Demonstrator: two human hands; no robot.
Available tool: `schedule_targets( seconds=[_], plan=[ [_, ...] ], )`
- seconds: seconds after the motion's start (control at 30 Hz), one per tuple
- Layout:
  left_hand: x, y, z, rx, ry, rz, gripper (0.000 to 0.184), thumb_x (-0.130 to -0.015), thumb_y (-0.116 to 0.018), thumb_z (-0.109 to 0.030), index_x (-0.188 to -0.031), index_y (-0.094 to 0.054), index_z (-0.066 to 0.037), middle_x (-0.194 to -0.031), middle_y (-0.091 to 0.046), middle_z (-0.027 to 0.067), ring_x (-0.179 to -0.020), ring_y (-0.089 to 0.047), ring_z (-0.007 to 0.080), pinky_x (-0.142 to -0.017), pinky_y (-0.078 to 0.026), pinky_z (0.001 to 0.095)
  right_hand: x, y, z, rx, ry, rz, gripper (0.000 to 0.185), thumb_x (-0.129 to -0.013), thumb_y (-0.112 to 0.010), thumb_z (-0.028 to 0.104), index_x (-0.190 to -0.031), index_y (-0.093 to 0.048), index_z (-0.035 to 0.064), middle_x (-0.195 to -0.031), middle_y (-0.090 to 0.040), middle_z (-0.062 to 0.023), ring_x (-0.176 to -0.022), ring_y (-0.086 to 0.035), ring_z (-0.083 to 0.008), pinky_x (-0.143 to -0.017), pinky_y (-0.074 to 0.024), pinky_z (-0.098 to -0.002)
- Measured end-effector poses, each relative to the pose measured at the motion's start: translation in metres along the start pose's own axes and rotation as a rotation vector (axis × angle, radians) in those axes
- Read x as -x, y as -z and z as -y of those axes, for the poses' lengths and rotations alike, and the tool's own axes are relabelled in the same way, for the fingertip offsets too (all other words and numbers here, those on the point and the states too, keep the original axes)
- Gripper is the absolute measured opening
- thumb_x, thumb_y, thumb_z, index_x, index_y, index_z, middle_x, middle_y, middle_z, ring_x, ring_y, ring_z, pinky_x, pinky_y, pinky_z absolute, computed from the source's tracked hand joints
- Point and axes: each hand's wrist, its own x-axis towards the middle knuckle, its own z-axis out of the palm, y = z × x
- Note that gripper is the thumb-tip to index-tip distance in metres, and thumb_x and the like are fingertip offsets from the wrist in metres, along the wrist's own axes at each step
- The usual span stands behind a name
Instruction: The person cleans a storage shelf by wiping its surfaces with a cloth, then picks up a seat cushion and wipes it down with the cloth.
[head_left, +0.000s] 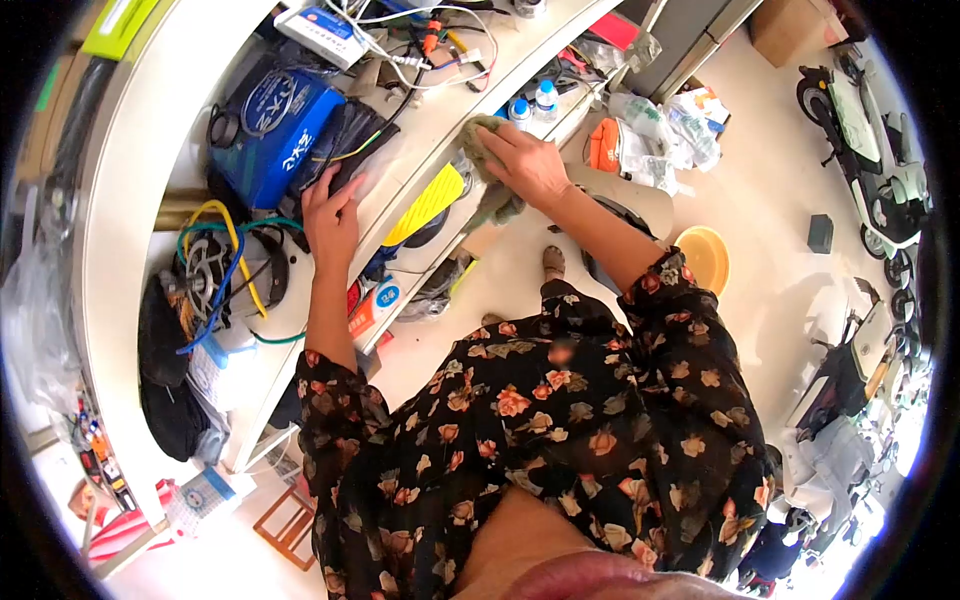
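My right hand (pixel 527 160) presses a greenish-grey cloth (pixel 484 136) against the front edge of a white shelf (pixel 405 165), with part of the cloth hanging below. My left hand (pixel 331 218) rests near the shelf's front edge, fingers apart and holding nothing, beside a dark plastic bag (pixel 345 140). Just behind that bag stands a blue box (pixel 268 130) with white lettering. A yellow insole-shaped piece (pixel 428 205) lies on the lower shelf between my hands.
Cables and a white-blue box (pixel 322 36) lie on the shelf, with coloured hoses (pixel 238 265) at left. Two bottles (pixel 545 98) stand on the lower shelf. A yellow basin (pixel 703 260), plastic bags (pixel 655 135) and scooters (pixel 860 150) are on the floor at right.
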Motion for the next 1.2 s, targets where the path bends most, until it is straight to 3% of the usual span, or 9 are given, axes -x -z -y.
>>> schedule_targets(
  seconds=[0.2,0.33,0.37,0.7,1.03,1.2],
  plan=[
    [-0.004,0.004,-0.01,-0.001,-0.017,0.004,0.04,-0.081,-0.06,0.0,-0.112,-0.078,-0.018,-0.132,-0.063,0.0123,-0.115,-0.054,0.0345,-0.105,-0.041,0.04,-0.029,0.022,-0.017,0.119,0.059,0.109,0.057,-0.082,-0.072,0.022,-0.136,-0.055,0.0212,-0.105,-0.06,-0.0034,-0.086,-0.068,-0.0218,-0.065,-0.058,-0.0352],
    [-0.006,0.007,-0.015,0.012,-0.006,0.016,0.038,-0.081,-0.062,0.0,-0.112,-0.078,-0.016,-0.132,-0.063,0.0122,-0.116,-0.054,0.0341,-0.104,-0.041,0.04,-0.037,0.026,-0.056,0.139,0.048,0.034,0.056,-0.081,-0.071,0.019,-0.135,-0.056,0.0224,-0.103,-0.062,-0.0032,-0.084,-0.068,-0.0223,-0.064,-0.0578,-0.0347],
    [-0.006,0.007,-0.017,0.016,-0.005,0.016,0.038,-0.081,-0.061,0.0,-0.112,-0.078,-0.016,-0.132,-0.063,0.0121,-0.116,-0.054,0.0339,-0.104,-0.041,0.04,-0.04,0.033,-0.066,0.05,0.017,0.021,0.048,-0.085,-0.067,0.023,-0.132,-0.058,0.026,-0.103,-0.064,-0.0048,-0.082,-0.069,-0.0271,-0.064,-0.0576,-0.0389],
    [-0.006,0.012,-0.024,0.027,0.045,0.038,0.038,-0.081,-0.061,0.002,-0.11,-0.078,-0.015,-0.13,-0.064,0.0125,-0.117,-0.055,0.0333,-0.103,-0.042,0.04,-0.067,0.059,-0.191,0.194,-0.17,-0.088,0.046,-0.089,-0.065,0.026,-0.135,-0.056,0.0293,-0.107,-0.065,-0.0049,-0.085,-0.07,-0.0321,-0.069,-0.0592,-0.0434],
    [-0.005,0.012,-0.026,0.044,0.064,0.037,0.039,-0.08,-0.06,0.004,-0.11,-0.078,-0.014,-0.13,-0.064,0.0133,-0.117,-0.054,0.0332,-0.103,-0.041,0.0398,-0.097,0.081,-0.292,0.386,-0.349,-0.051,0.048,-0.094,-0.062,0.03,-0.141,-0.053,0.0328,-0.112,-0.064,-0.0056,-0.09,-0.069,-0.033,-0.078,-0.0578,-0.0445],
    [-0.002,0.011,-0.02,0.052,0.046,0.018,0.042,-0.078,-0.058,0.005,-0.11,-0.079,-0.014,-0.131,-0.064,0.013,-0.117,-0.054,0.0328,-0.103,-0.041,0.0396,-0.112,0.097,-0.323,0.513,-0.346,-0.06,0.047,-0.095,-0.061,0.031,-0.14,-0.052,0.0366,-0.112,-0.066,-0.0101,-0.093,-0.07,-0.0327,-0.077,-0.0585,-0.0443]
  ],
)
